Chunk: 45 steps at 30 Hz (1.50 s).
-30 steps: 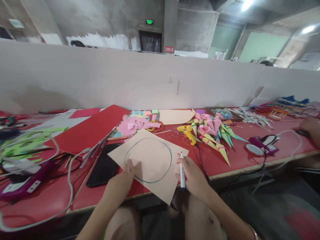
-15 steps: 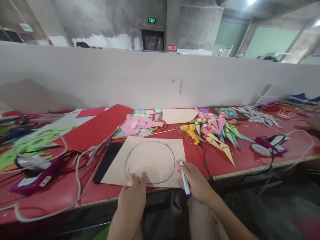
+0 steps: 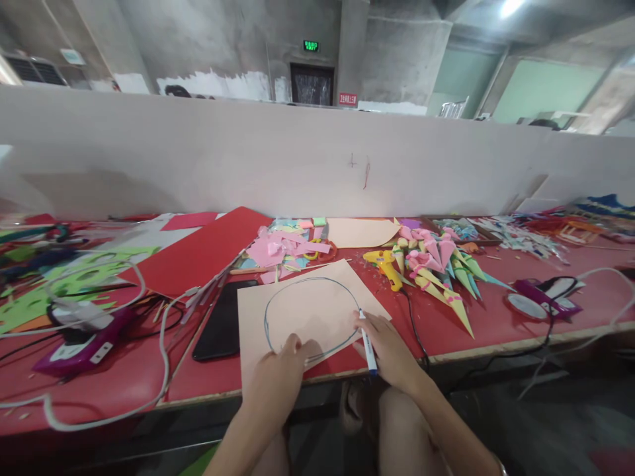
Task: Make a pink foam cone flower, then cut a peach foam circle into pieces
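On the red table (image 3: pixel 124 390), the cream sheet (image 3: pixel 312 307) reached the front edge under the left hand (image 3: pixel 278 373), pinched or merely pressed, I couldn't tell; the right hand (image 3: pixel 391 347) pinched a marker (image 3: pixel 368 347). Slack left fingers risked the sheet swivelling and ink straying off the drawn circle (image 3: pixel 266 317).

Yellow glue gun (image 3: pixel 385 263) beside a heap of paper cones (image 3: pixel 459 311), pink paper scraps (image 3: pixel 282 248) right of a red card (image 3: pixel 201 258), black tablet (image 3: pixel 218 327), purple power strip (image 3: pixel 84 354) at left, white partition (image 3: pixel 198 158) behind, green exit sign (image 3: pixel 311 45) above a door (image 3: pixel 312 86)
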Each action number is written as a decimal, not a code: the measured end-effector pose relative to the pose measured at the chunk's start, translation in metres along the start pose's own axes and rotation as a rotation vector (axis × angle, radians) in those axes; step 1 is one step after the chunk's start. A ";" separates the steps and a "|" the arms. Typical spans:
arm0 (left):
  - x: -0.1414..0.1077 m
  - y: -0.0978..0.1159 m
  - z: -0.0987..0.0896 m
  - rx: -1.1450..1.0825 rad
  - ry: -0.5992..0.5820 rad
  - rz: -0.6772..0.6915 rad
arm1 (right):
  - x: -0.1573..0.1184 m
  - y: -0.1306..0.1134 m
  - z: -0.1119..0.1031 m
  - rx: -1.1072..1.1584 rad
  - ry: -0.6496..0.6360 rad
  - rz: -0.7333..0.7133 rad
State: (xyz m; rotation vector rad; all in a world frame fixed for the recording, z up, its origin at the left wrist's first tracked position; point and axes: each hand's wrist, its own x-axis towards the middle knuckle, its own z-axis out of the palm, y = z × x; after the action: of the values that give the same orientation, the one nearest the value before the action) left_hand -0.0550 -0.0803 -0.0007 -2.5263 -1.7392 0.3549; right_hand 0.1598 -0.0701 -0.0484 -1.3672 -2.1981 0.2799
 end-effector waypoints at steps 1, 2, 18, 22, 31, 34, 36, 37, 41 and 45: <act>0.001 -0.007 -0.001 -0.012 -0.018 0.002 | 0.001 0.002 0.000 0.005 -0.005 -0.007; 0.001 -0.014 -0.001 -0.017 -0.010 -0.009 | 0.002 0.005 0.000 0.017 -0.008 -0.016; 0.008 -0.012 0.024 -0.099 0.229 -0.132 | 0.027 -0.021 0.017 0.692 0.387 0.232; 0.009 0.005 0.018 -0.028 0.170 -0.199 | 0.031 -0.034 0.026 0.822 0.377 0.358; 0.009 0.020 0.012 0.013 0.139 -0.234 | 0.030 -0.035 0.028 0.702 0.403 0.437; 0.009 0.018 0.012 0.029 0.136 -0.210 | 0.031 -0.033 0.029 0.716 0.353 0.448; 0.008 0.017 0.011 0.016 0.133 -0.200 | 0.031 -0.033 0.028 0.706 0.329 0.421; 0.008 0.017 0.011 0.007 0.132 -0.199 | 0.032 -0.032 0.027 0.705 0.322 0.403; 0.009 0.016 0.010 0.000 0.133 -0.196 | 0.031 -0.029 0.023 0.776 0.256 0.369; 0.009 0.017 0.011 0.002 0.136 -0.198 | 0.032 -0.027 0.024 0.727 0.281 0.349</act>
State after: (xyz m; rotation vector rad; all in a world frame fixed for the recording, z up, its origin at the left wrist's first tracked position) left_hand -0.0394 -0.0793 -0.0161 -2.2887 -1.9112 0.1692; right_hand 0.1156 -0.0520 -0.0461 -1.2472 -1.4001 0.8590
